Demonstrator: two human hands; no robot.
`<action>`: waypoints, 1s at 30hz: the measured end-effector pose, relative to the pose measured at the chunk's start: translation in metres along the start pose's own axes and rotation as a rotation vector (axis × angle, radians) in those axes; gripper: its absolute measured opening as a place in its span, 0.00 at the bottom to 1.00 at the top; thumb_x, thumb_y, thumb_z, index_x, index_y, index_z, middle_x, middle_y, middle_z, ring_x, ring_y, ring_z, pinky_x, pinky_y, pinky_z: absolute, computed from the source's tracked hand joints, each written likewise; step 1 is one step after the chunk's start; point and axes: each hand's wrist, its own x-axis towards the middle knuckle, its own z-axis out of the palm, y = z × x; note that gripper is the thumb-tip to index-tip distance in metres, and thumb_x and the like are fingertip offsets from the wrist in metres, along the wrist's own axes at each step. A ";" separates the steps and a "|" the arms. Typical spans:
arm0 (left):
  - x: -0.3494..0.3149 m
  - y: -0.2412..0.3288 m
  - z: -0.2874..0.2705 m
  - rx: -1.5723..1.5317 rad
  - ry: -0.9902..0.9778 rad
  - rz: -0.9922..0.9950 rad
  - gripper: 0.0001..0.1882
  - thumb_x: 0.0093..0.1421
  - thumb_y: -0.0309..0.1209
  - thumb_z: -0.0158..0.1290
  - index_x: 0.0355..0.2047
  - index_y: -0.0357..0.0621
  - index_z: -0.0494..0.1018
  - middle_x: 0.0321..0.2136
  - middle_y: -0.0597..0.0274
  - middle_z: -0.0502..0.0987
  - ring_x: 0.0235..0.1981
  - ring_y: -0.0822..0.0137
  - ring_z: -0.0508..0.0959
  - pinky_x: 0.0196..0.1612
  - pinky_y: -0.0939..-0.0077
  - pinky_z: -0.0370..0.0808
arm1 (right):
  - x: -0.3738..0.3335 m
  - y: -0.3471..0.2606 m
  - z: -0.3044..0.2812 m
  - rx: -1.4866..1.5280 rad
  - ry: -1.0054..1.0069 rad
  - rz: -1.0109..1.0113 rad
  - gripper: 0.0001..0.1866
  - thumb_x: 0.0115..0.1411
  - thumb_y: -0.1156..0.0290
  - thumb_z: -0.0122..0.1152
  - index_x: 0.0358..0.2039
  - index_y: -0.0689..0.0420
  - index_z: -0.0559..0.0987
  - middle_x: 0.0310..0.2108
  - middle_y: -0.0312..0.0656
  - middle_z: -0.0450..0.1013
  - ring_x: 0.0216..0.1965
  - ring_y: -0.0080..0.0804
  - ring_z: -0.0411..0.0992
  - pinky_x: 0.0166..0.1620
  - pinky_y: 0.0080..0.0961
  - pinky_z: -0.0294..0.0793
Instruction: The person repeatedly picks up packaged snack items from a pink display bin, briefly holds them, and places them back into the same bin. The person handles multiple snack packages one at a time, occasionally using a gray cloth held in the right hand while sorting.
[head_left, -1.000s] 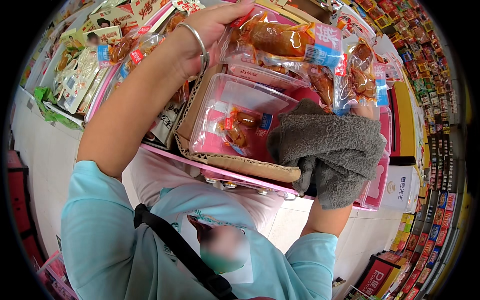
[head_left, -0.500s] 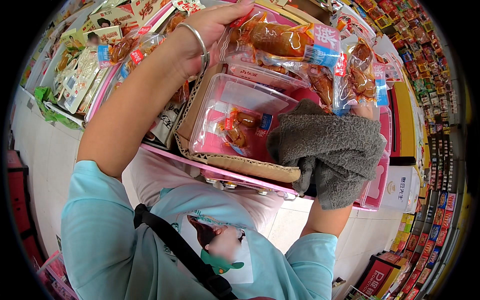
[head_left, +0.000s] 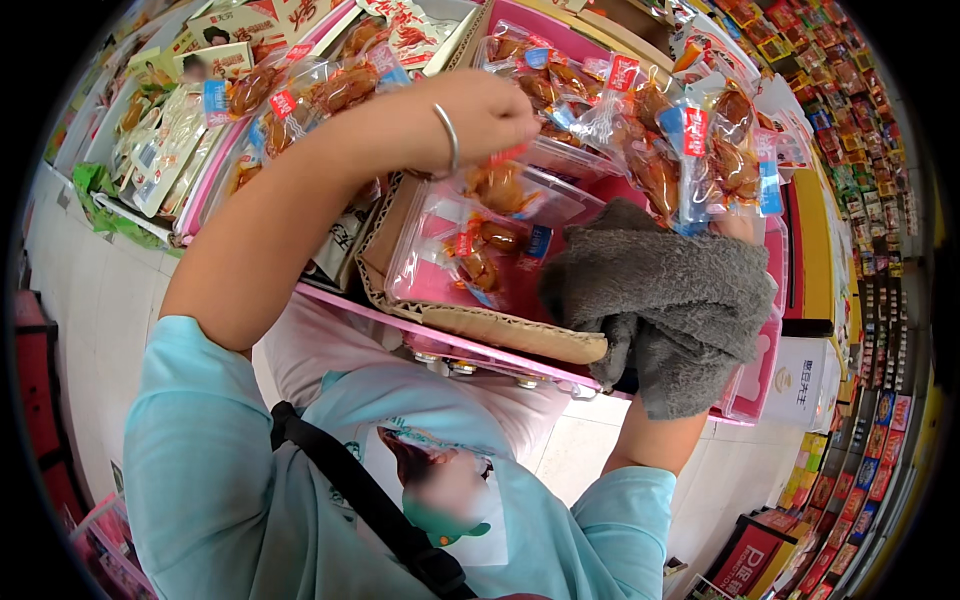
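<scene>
My left hand (head_left: 478,118), with a silver bangle at the wrist, is closed above a clear plastic bin (head_left: 420,240). A clear pack of brown glazed meat (head_left: 500,188) hangs just under its curled fingers. Inside the bin lies another such meat pack (head_left: 482,252). A dark grey towel (head_left: 665,300) drapes over my right forearm and covers most of my right hand (head_left: 735,228). Only a bit of that hand shows, beneath several upright meat packs (head_left: 728,150) that it appears to hold; its fingers are mostly hidden.
Cardboard edging (head_left: 500,335) surrounds the bin, on a pink-rimmed stand (head_left: 450,345). Behind is a pink tub of more meat packs (head_left: 550,75). Boxes and pouches (head_left: 165,150) fill trays at left. Yellow cartons (head_left: 820,250) and stocked shelves (head_left: 870,130) stand at right.
My left hand has moved right and down, from the large meat pack to above the bin. A smaller pack now hangs beneath its fingers. My right hand and towel have barely moved.
</scene>
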 end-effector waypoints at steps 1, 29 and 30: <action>0.001 -0.006 0.009 0.025 0.089 0.125 0.14 0.54 0.37 0.42 0.36 0.42 0.68 0.26 0.62 0.71 0.29 0.71 0.70 0.34 0.77 0.67 | 0.002 0.003 -0.005 0.045 -0.053 0.016 0.14 0.48 0.72 0.53 0.36 0.62 0.68 0.36 0.42 0.68 0.32 0.28 0.67 0.37 0.21 0.65; 0.040 -0.011 0.042 0.573 -0.082 0.368 0.28 0.42 0.34 0.52 0.47 0.48 0.60 0.41 0.54 0.64 0.40 0.54 0.68 0.42 0.66 0.65 | -0.011 -0.021 -0.074 1.001 0.247 -0.126 0.13 0.59 0.65 0.37 0.23 0.56 0.65 0.04 0.25 0.53 0.04 0.14 0.47 0.12 0.12 0.49; 0.041 -0.006 0.042 0.620 -0.087 0.359 0.26 0.42 0.33 0.51 0.45 0.48 0.61 0.39 0.55 0.65 0.37 0.55 0.69 0.40 0.66 0.66 | -0.008 -0.016 -0.083 0.943 0.307 -0.094 0.13 0.59 0.64 0.37 0.23 0.56 0.65 0.04 0.25 0.53 0.03 0.14 0.47 0.12 0.11 0.50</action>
